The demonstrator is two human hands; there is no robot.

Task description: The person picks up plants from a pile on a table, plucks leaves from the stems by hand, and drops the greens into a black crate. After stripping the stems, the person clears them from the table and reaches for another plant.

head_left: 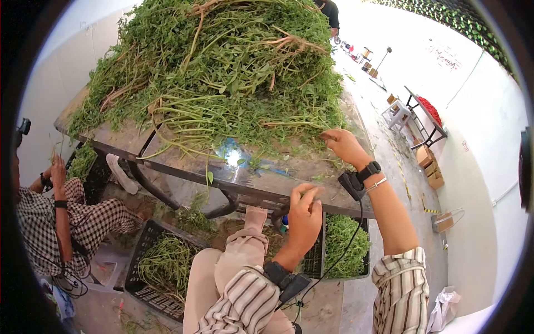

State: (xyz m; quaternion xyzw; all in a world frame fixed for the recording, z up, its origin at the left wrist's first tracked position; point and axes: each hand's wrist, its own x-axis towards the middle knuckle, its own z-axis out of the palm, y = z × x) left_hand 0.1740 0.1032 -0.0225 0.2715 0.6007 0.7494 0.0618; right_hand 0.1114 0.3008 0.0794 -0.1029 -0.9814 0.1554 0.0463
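A large heap of leafy green stems (222,78) covers most of the table (267,186) in front of me. At the heap's right front edge, my right hand (346,147) touches the greens with thumb and fingers bent close together; whatever is between the fingertips is too small to make out. Nearer to me, my left hand (305,217) is raised by the table's front edge, its fingers loosely bent and apart, with nothing visible in them. Under it stands a black crate of cut leafy tops (345,245). Another black crate, to the left of my legs, contains bare-looking stems (167,261).
A person in checked clothes (72,222) sits at the left, near a further crate of greens (82,161). Cables run from both my wrists. At the right are a white stool (397,113), a table with red material (430,110) and cardboard boxes (431,167).
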